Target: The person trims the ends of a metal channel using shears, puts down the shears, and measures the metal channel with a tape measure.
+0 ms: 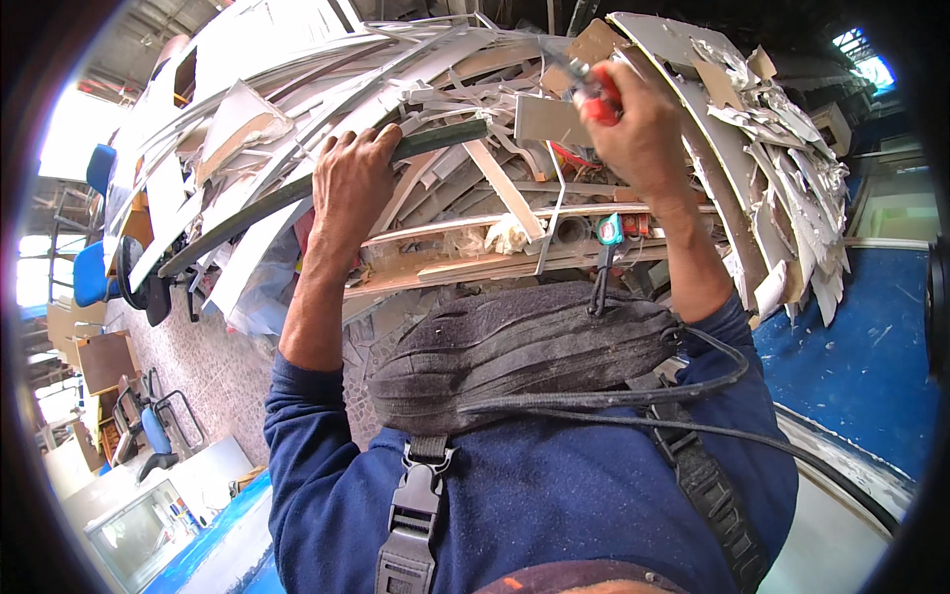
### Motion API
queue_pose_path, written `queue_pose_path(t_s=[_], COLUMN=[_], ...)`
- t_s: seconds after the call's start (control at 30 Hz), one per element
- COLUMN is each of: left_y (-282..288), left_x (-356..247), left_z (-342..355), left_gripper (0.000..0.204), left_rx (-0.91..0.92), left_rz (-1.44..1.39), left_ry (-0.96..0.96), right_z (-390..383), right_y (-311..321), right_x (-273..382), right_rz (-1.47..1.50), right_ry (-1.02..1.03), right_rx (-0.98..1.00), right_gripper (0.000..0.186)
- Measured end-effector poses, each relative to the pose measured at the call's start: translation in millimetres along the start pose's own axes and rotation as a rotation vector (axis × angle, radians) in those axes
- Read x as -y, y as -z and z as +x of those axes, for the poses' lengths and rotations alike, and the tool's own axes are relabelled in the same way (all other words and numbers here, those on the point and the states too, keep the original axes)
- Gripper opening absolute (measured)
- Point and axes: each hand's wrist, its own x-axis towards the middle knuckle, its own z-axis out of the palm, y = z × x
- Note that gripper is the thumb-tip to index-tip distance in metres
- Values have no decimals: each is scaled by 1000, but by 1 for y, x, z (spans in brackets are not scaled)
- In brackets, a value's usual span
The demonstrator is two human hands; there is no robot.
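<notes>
My left hand [354,178] is closed over a long, dark grey-green strip [252,211] that slants from the lower left up to the right across the pile. Raised on the right, my right hand [638,134] grips a red-handled tool [600,99]. Its greyish far part is smeared by motion, so I cannot tell its exact kind. Just left of that hand is a small pale board [550,120]. Below it, a turquoise tape measure [610,230] hangs near a dark pouch [515,342] at my waist.
A heap of white strips and broken boards [416,74] spreads in front of me. Stacked, ragged white panels [752,168] rise at the right beside a blue surface [841,346]. Blue chairs [91,272] stand at the left. A black cable [792,450] crosses my right side.
</notes>
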Motion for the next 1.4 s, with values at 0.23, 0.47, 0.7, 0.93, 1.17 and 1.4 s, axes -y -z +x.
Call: queue_pose_path(t_s=[0.23,0.47,0.7,0.93,1.17,1.4], left_y=[21,18,6,-26,-22,-22], left_x=[-13,-11,-10,-4,-9,-4], left_z=[5,-2,-10,-19,-15,-22], left_gripper=[30,25,44,31,21,28], left_rx=[-2,-72,147,435,490,462], left_rz=[-58,-80,-254,-1069,-1005,-1077], left_ry=[-18,12,112,325,206,119], right_z=[-19,-14,-39,-49,-40,-44], right_y=[-29,-23,-47,-37,-29,-27], right_x=[-8,1,-6,-25,-22,-19], right_rz=[-118,-78,295,225,355,948], right_ry=[95,239,-75,-41,-78,-418], right_rx=[222,16,-19,205,559,1064], right_gripper=[37,36,34,41,42,33])
